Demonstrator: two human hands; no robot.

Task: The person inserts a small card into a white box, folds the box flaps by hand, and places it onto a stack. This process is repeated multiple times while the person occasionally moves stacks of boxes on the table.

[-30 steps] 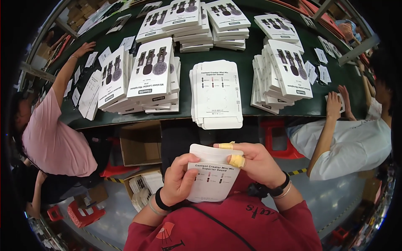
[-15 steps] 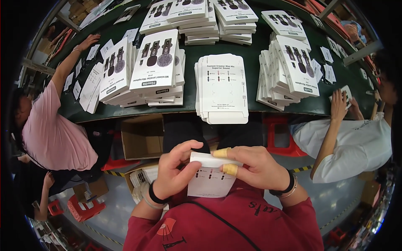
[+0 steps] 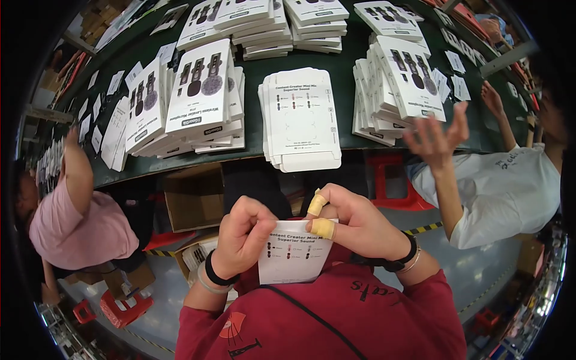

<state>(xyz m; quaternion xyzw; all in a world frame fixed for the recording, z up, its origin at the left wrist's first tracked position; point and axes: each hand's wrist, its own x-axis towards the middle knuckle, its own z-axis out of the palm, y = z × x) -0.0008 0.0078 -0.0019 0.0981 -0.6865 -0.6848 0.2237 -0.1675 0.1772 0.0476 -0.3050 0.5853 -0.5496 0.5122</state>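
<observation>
Head view, looking down at our own lap. We hold a flat white die-cut cardboard carton blank [image 3: 293, 255], printed with small dark text and tiny coloured marks, just above the red shirt [image 3: 336, 318], well short of the dark green worktop [image 3: 252, 90].

Our left hand [image 3: 241, 235] is curled into a loose fist, thumb and fingers pinching the blank's upper left corner. Our right hand [image 3: 354, 222] clamps the upper right edge; its thumb and forefinger wear yellow tape wraps [image 3: 323, 227] and press down on the top flap, which looks partly bent over. Both hands are closed on the card, none spread.

Handling, as we judge it: thin paperboard, very light, stiff across the panels but ready to bend along its score lines. The coated surface probably slides a little under dry skin, so taped fingertips help. It creases and dents easily, so take it at edges and corners near the scores, never mid-panel.

Outward: a neat stack of identical white unfolded blanks [image 3: 299, 120] lies on the worktop straight ahead. Left of it, leaning piles of white printed product boxes [image 3: 198, 90]; to the right, more of the same [image 3: 399, 78]. Small white leaflets [image 3: 96, 108] scatter along the far left. An open brown cardboard box [image 3: 193, 201] sits below the worktop edge. A person in a pink shirt [image 3: 78, 228] works at left; another person's raised hand [image 3: 438, 141] shows at right.
</observation>
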